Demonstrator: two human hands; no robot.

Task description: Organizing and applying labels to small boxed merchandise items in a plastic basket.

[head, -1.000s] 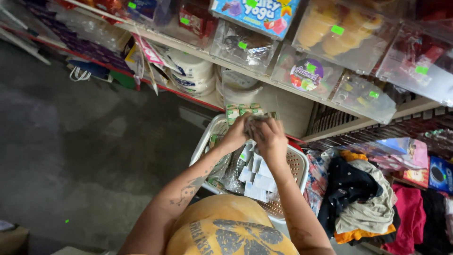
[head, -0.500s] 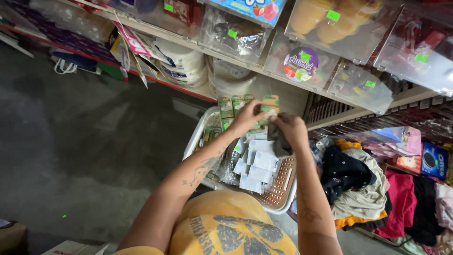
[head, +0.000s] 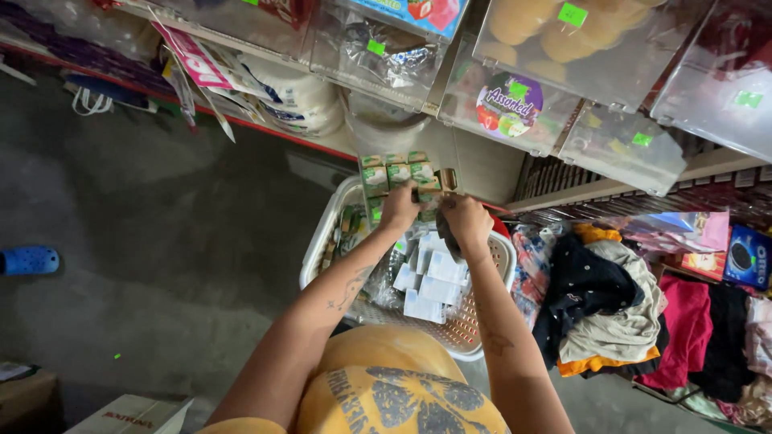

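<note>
Two hands over a white basket (head: pixel 326 241) below shop shelves.
Left hand (head: pixel 400 208) and right hand (head: pixel 465 220) both pinch green boxes (head: pixel 398 177) above the basket; right also clutches a dark cloth (head: pixel 449 241).

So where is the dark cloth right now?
The dark cloth hangs from the right hand, mid-frame over the white basket, beside the small green boxes.

Small cartons (head: pixel 400 173) are stacked at the far rim of the basket (head: pixel 320 245), which is set on the floor below the shelf edge (head: pixel 563 197), with flat packets (head: pixel 430 281) lying inside it and heaped clothes (head: pixel 619 313) piled to its right.
</note>
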